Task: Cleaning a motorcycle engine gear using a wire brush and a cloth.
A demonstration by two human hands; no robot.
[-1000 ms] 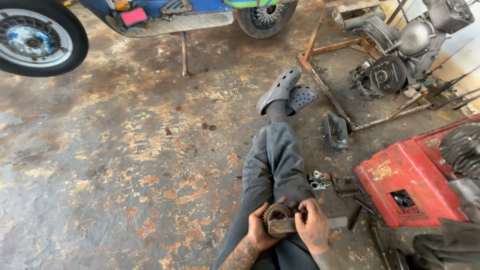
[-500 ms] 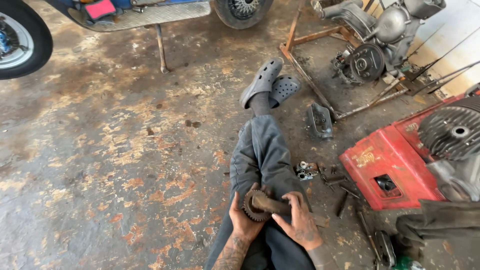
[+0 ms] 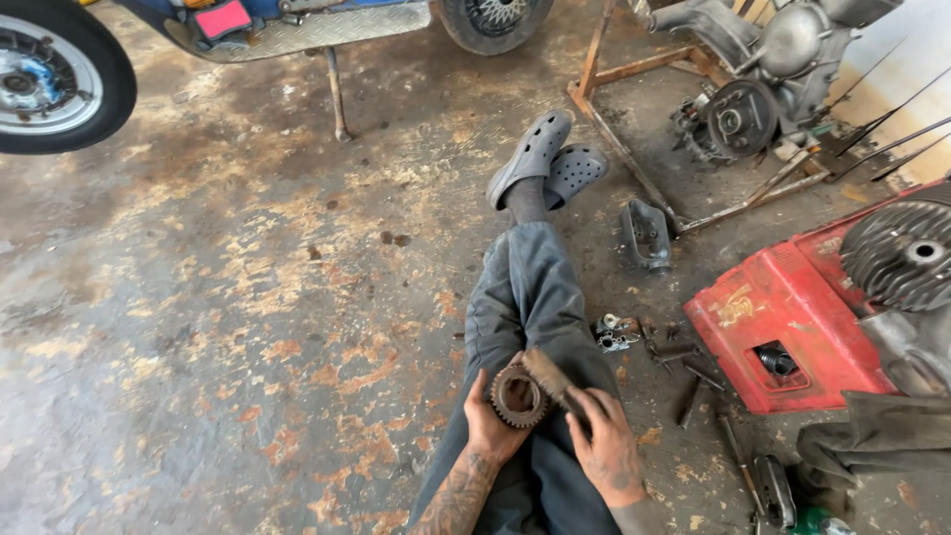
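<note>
I sit on the workshop floor with my legs stretched out in grey trousers (image 3: 530, 287) and grey clogs (image 3: 543, 159). My left hand (image 3: 493, 428) grips a rusty toothed gear (image 3: 517, 396) over my lap. My right hand (image 3: 606, 448) holds a worn brush (image 3: 551, 378) whose head lies against the gear's right side. Both hands are close together, just above my thighs.
A red engine cover (image 3: 783, 327) with a finned part lies to my right. Small metal parts (image 3: 616, 333), bolts and tools lie scattered beside my leg. An engine on a rusty frame (image 3: 738, 109) stands at the back right. A scooter wheel (image 3: 45, 79) and stand (image 3: 337, 94) are at the back left.
The view has shifted slightly. The brush has moved over the gear, from lying across it to angling against its right side. My left hand keeps hold of the gear.
</note>
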